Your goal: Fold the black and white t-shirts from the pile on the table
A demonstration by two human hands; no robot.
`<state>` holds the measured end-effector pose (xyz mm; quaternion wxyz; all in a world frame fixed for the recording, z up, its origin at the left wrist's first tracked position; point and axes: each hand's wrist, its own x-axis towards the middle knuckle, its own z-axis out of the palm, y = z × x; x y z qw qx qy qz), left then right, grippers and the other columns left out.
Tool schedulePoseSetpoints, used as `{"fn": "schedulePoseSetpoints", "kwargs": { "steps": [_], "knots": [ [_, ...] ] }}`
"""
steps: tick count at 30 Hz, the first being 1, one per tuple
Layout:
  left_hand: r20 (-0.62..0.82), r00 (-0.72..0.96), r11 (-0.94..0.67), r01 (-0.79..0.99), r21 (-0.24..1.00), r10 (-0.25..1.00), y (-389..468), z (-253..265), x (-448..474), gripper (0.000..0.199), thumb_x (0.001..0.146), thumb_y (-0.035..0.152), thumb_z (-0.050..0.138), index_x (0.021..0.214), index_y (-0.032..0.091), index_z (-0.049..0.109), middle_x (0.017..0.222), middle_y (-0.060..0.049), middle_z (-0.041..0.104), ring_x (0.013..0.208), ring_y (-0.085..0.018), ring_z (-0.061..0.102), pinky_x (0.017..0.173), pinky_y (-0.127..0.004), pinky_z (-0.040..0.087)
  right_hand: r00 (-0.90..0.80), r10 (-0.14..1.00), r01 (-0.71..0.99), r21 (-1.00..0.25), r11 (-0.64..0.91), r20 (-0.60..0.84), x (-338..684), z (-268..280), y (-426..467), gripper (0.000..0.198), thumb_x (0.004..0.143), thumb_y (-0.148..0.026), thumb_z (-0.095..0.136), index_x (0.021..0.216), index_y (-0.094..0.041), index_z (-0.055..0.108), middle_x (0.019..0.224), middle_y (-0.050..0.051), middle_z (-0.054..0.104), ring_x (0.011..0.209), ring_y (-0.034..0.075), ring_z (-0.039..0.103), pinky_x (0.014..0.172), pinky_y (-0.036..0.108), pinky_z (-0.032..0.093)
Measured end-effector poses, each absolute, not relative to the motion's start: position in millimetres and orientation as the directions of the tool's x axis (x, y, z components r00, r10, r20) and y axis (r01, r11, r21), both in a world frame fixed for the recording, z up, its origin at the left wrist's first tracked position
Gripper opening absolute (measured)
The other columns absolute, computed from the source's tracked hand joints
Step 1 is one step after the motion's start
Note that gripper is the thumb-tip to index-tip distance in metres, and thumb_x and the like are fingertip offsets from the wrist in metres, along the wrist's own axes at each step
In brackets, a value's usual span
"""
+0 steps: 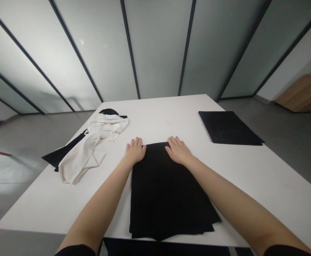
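Observation:
A black stack of flat sheets (162,192) lies on the white table in front of me; I cannot tell whether they are paper or fabric. Its near edge is uneven, with several layers fanned out at the right corner. My left hand (136,151) rests flat at the far left corner, its thumb on the black edge and its other fingers over the tabletop. At the far right corner lies my right hand (179,151), palm down with fingers stretched, partly on the sheets. Neither hand is wrapped round anything.
On the left of the white table (166,117) are a crumpled white cloth (83,153), a black cap-like item (109,112) and a black flat piece (64,151). A second black stack (228,128) lies at right. Frosted glass panels (158,46) stand behind.

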<state>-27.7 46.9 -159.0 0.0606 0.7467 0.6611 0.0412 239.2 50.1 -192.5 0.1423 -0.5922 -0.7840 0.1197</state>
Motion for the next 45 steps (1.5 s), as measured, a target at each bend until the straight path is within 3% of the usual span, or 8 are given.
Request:
{"fn": "schedulePoseSetpoints", "kwargs": {
  "steps": [6, 13, 20, 25, 30, 36, 41, 45],
  "knots": [
    [-0.035, 0.334, -0.317, 0.918, 0.239, 0.942, 65.4, -134.0, -76.5, 0.028, 0.102, 0.038, 0.055, 0.11, 0.018, 0.072, 0.112, -0.014, 0.076, 0.108, -0.029, 0.07, 0.097, -0.04, 0.053, -0.249, 0.955, 0.878, -0.38, 0.292, 0.159, 256.8, -195.8, 65.5, 0.046, 0.109, -0.043, 0.046, 0.147, -0.025, 0.064, 0.163, 0.013, 0.056, 0.156, 0.042, 0.042, 0.125, 0.061, 0.036],
    [-0.103, 0.401, -0.304, 0.816, 0.491, 0.91, 69.8, -123.7, -88.6, 0.039, 0.091, 0.057, 0.064, 0.075, 0.022, 0.06, 0.071, -0.002, 0.06, 0.069, -0.02, 0.058, 0.065, -0.031, 0.041, -0.2, 0.946, 0.845, -0.443, 0.298, 0.254, 258.0, -180.8, 63.9, 0.015, 0.099, -0.034, 0.066, 0.104, -0.022, 0.073, 0.122, 0.014, 0.075, 0.125, 0.034, 0.065, 0.111, 0.049, 0.047],
    [-0.194, 0.366, 0.108, 0.243, 0.964, 0.91, 66.4, -139.3, -93.3, 0.047, 0.082, 0.056, 0.081, 0.093, 0.025, 0.049, 0.071, 0.008, 0.053, 0.056, -0.01, 0.051, 0.051, -0.019, 0.036, -0.19, 0.942, 0.688, -0.647, 0.328, 0.276, 270.8, -171.6, 68.9, 0.018, 0.091, -0.041, 0.072, 0.09, -0.024, 0.066, 0.094, 0.005, 0.074, 0.093, 0.026, 0.066, 0.089, 0.039, 0.051],
    [-0.212, 0.279, 0.209, 0.04, 0.977, 0.937, 65.9, -145.2, -93.1, 0.049, 0.08, 0.052, 0.088, 0.101, 0.024, 0.052, 0.074, 0.006, 0.061, 0.06, -0.011, 0.061, 0.053, -0.017, 0.046, -0.043, 0.997, 0.304, -0.95, 0.077, 0.067, 283.3, -162.5, 72.2, 0.04, 0.082, -0.05, 0.083, 0.105, -0.025, 0.062, 0.093, 0.002, 0.073, 0.087, 0.023, 0.069, 0.077, 0.034, 0.054],
    [-0.242, 0.199, 0.249, -0.013, 0.968, 0.95, 66.8, -143.0, -89.4, 0.047, 0.083, 0.046, 0.089, 0.11, 0.023, 0.059, 0.074, 0.004, 0.064, 0.058, -0.011, 0.062, 0.051, -0.019, 0.05, -0.17, 0.927, 0.206, -0.932, -0.298, -0.334, 300.8, -152.0, 73.6, 0.042, 0.086, -0.037, 0.086, 0.118, -0.024, 0.064, 0.093, 0.005, 0.076, 0.076, 0.019, 0.071, 0.062, 0.027, 0.055],
    [-0.425, 0.349, 0.418, 0.099, 0.903, 0.835, 72.2, -150.6, -82.0, 0.046, 0.076, 0.036, 0.097, 0.107, 0.013, 0.072, 0.085, -0.008, 0.076, 0.066, -0.018, 0.072, 0.055, -0.024, 0.056, -0.114, 0.966, 0.046, -0.972, -0.229, -0.233, 297.4, -152.2, 70.9, 0.038, 0.096, -0.035, 0.076, 0.13, -0.024, 0.064, 0.091, 0.003, 0.075, 0.076, 0.016, 0.071, 0.062, 0.022, 0.055],
    [-0.264, -0.057, 0.256, -0.122, 0.959, 0.963, 73.8, -153.3, -58.2, 0.082, 0.086, 0.031, 0.089, 0.156, 0.02, 0.046, 0.106, -0.01, 0.078, 0.09, -0.023, 0.079, 0.081, -0.034, 0.064, -0.26, 0.915, 0.039, -0.95, -0.311, -0.31, 299.2, -138.7, 61.4, 0.054, 0.102, -0.04, 0.07, 0.153, -0.037, 0.055, 0.096, 0.0, 0.075, 0.075, 0.015, 0.069, 0.059, 0.021, 0.055],
    [-0.322, 0.357, 0.363, -0.05, 0.931, 0.877, 59.4, -135.9, -76.5, 0.082, 0.086, 0.036, 0.089, 0.157, 0.034, 0.047, 0.11, -0.007, 0.076, 0.092, -0.023, 0.079, 0.076, -0.031, 0.065, -0.529, 0.708, 0.223, -0.882, -0.415, -0.467, 315.7, -128.3, 53.1, 0.029, 0.099, -0.04, 0.075, 0.124, -0.026, 0.08, 0.108, 0.006, 0.078, 0.076, 0.013, 0.068, 0.061, 0.019, 0.056]
  ]
}}
